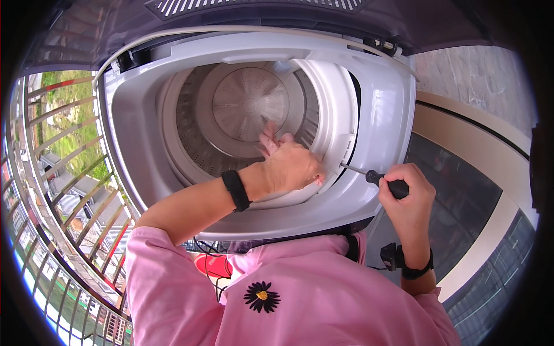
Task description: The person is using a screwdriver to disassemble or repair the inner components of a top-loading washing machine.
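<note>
A top-loading washing machine (pixel 388 132) stands before me with its lid raised. My right hand (pixel 408 196) is closed round the black handle of a screwdriver (pixel 375 176). The shaft points left, and its tip meets the outer edge of the white tub ring (pixel 336 109), by a row of small slots. My left hand (pixel 288 164) reaches over the front right of that ring, its fingers apart and stretched over the drum opening. It holds nothing that I can see. Below it lies the metal drum (pixel 196 135) with a round ridged disc (pixel 251 104) at its bottom.
A pale hose or cord (pixel 254 29) runs along the back under the raised lid (pixel 415 20). Metal railings (pixel 63 155) stand at the left. A beige-framed dark panel (pixel 456 190) is at the right. Thin black cables (pixel 216 271) hang by my body.
</note>
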The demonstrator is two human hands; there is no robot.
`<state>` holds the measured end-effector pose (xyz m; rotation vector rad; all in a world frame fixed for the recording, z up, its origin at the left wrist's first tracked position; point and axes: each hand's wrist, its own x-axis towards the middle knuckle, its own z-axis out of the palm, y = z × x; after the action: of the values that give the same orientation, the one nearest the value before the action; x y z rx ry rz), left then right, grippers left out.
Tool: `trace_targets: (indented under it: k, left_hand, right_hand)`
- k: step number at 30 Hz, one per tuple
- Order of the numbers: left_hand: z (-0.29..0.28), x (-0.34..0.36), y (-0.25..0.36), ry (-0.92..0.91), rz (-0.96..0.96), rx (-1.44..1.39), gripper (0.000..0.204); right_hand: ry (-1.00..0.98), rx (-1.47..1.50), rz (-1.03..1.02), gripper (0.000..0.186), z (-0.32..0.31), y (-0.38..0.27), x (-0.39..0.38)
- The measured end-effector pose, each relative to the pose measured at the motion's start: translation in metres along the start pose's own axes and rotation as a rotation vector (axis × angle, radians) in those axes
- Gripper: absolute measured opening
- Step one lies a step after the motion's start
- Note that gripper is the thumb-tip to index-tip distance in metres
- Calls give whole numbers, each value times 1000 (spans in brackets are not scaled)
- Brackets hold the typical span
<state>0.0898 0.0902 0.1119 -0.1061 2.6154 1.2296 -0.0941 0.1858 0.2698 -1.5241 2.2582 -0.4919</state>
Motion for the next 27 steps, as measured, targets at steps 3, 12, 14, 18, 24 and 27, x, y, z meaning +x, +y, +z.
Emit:
trace_targets:
  k: [3,12,14,18,24,27]
  left_hand:
    - [1,-1,7,261,25,-21,10]
    - [20,-10,-2,-220,136,-12,11]
    - [22,-12,-2,107,123,-181,7]
    - [26,1,15,366,55,-220,6]
    - [37,3,15,314,183,38,11]
    - [45,1,10,203,177,-3,11]
  right_hand:
    - [-7,-1,11,19,0,-1,2]
    - [-46,-27,29,20,2,-8,6]
    - [-43,-35,49,20,2,-10,6]
    - [-47,-53,38,20,4,-11,7]
    - [-44,-48,42,20,4,-11,7]
    - [-46,-44,32,19,1,-10,8]
